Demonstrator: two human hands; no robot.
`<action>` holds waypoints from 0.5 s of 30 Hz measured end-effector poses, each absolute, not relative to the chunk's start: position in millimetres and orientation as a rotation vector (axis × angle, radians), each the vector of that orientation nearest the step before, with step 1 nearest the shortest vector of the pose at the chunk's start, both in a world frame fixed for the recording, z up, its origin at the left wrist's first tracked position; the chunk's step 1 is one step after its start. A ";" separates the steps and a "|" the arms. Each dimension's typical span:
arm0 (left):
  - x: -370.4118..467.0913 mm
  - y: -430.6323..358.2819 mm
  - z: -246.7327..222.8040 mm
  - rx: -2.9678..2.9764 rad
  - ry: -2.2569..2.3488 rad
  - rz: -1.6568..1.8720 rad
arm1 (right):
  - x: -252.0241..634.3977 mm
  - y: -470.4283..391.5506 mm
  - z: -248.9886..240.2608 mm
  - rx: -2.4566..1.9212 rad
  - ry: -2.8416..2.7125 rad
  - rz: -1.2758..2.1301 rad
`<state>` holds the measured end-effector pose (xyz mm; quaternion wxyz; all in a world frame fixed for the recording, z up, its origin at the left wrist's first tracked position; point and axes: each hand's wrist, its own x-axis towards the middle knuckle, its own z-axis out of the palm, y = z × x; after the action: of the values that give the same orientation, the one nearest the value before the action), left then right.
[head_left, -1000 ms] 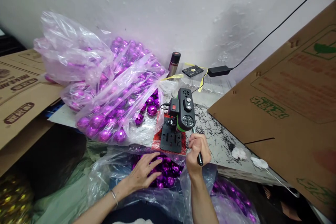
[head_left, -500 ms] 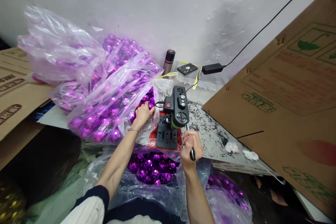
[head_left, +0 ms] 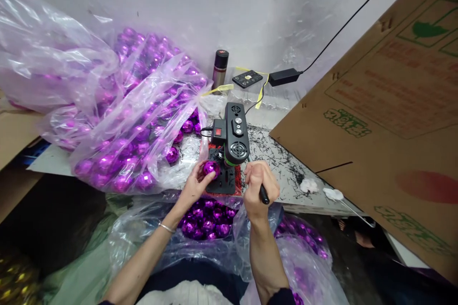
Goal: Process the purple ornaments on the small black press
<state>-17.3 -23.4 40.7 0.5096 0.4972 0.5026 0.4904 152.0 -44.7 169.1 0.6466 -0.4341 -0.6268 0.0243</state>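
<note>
Between the fingers and thumb of my left hand (head_left: 196, 182) is a shiny purple mirrored ball (head_left: 211, 169), held above the black slotted base plate (head_left: 226, 180) of a small bench machine (head_left: 236, 133). My right hand (head_left: 261, 188) is wrapped round the black grip of the machine's lever (head_left: 264, 194). More faceted purple balls (head_left: 136, 152) fill a clear plastic bag (head_left: 96, 128) on the left of the table. An open bag of similar balls (head_left: 207, 219) lies below the table edge, in front of my body.
A large cardboard box (head_left: 375, 119) leans in from the right. Behind the machine stand a flask (head_left: 220, 69), a black phone-like slab (head_left: 247, 78) and a power adapter (head_left: 284, 76) with its cord. Black bristle-like scraps (head_left: 275, 162) litter the white tabletop.
My left hand has moved from the bag's opening to the machine's base plate, now with a purple ball in it. My right hand stays on the lever. The view has shifted slightly.
</note>
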 end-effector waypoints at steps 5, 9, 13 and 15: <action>-5.3 -17.2 27.2 1.639 1.361 1.109 | 154.0 -45.2 168.4 -0.981 -1.455 0.032; -2.4 -12.6 19.3 1.835 1.340 1.126 | 154.2 -47.1 163.9 -0.983 -1.461 0.022; 7.5 -11.5 6.9 1.963 1.326 1.204 | 154.4 -49.4 163.5 -1.018 -1.470 -0.005; 12.3 -11.8 2.2 1.979 1.341 1.237 | 154.2 -51.2 163.3 -1.023 -1.478 -0.004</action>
<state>12.3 -11.8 2.2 0.2232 0.7167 0.4857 0.4480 154.2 -51.2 163.3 0.6225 -0.4453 -0.6436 -0.0019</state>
